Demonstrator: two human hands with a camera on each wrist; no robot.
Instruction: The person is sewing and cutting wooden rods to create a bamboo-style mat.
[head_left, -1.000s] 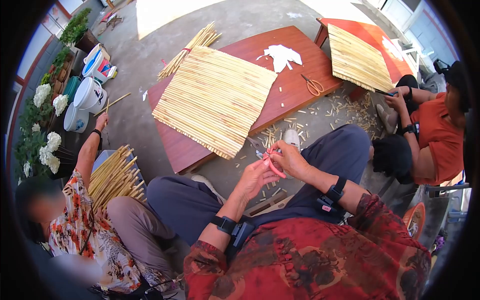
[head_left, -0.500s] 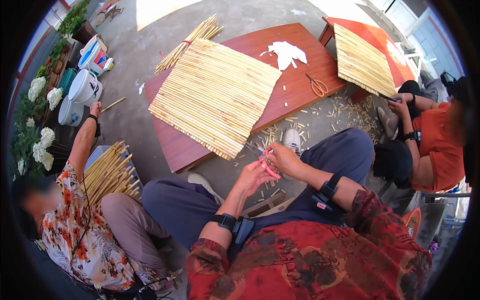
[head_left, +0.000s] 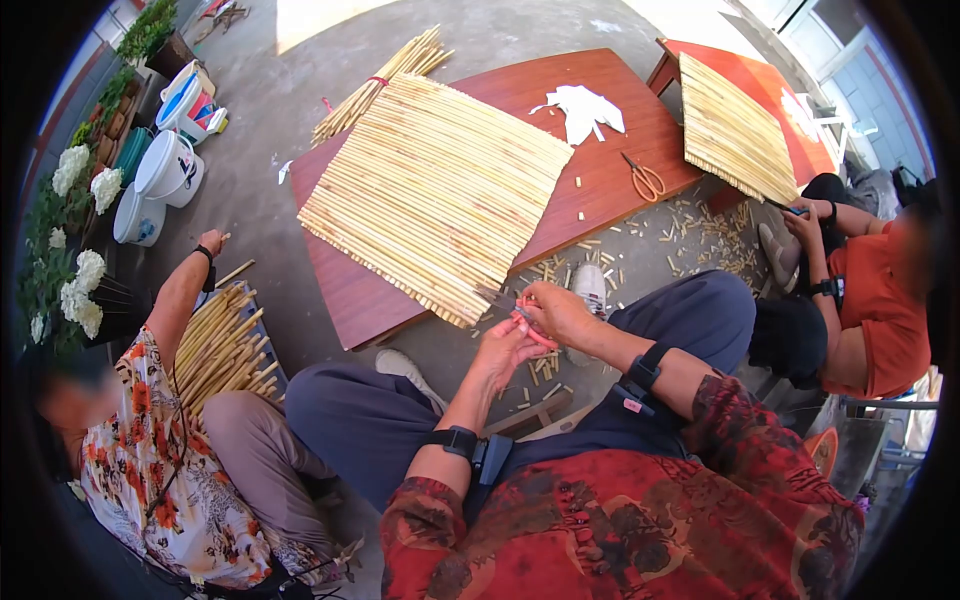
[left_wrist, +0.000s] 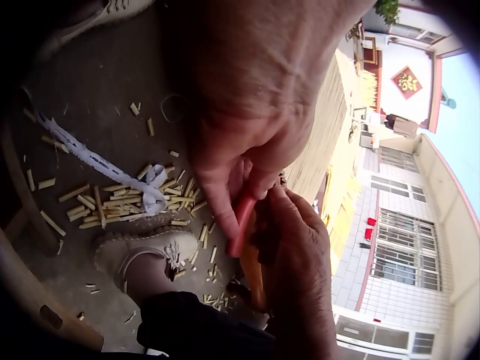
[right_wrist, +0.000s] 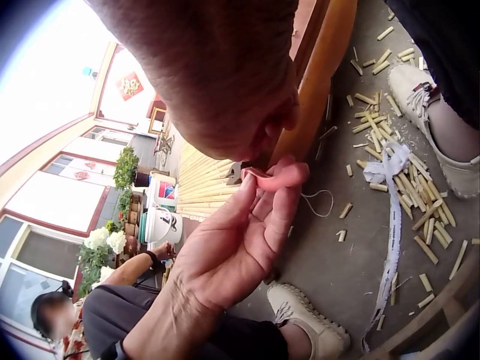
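Observation:
Red-handled pliers [head_left: 540, 338] are between both hands beside the near edge of a mat of pale sticks [head_left: 440, 190]. The left hand [head_left: 500, 350] pinches a red handle from below. Over the top, the right hand [head_left: 562, 315] grips the pliers near their middle. Their metal tips lie close to the mat's near corner; whether they touch it I cannot tell. In the left wrist view, the left hand [left_wrist: 251, 127] has thumb and fingers on the red handle [left_wrist: 241, 225]. Metal jaws show past the fingers of the left hand [right_wrist: 225, 255] in the right wrist view.
Scissors [head_left: 643, 180] and white cloth [head_left: 582, 112] lie on the red-brown table [head_left: 350, 290]. Cut stick pieces [head_left: 700, 235] litter the ground. At left, a person in a flowered shirt [head_left: 170, 480] sits by bundled sticks [head_left: 222, 350]; at right, one in orange [head_left: 875, 320] works at another mat.
The pliers' tips have come out past the fingers, up and left toward the mat's corner. The neighbour's hand at left has moved down, away from the buckets.

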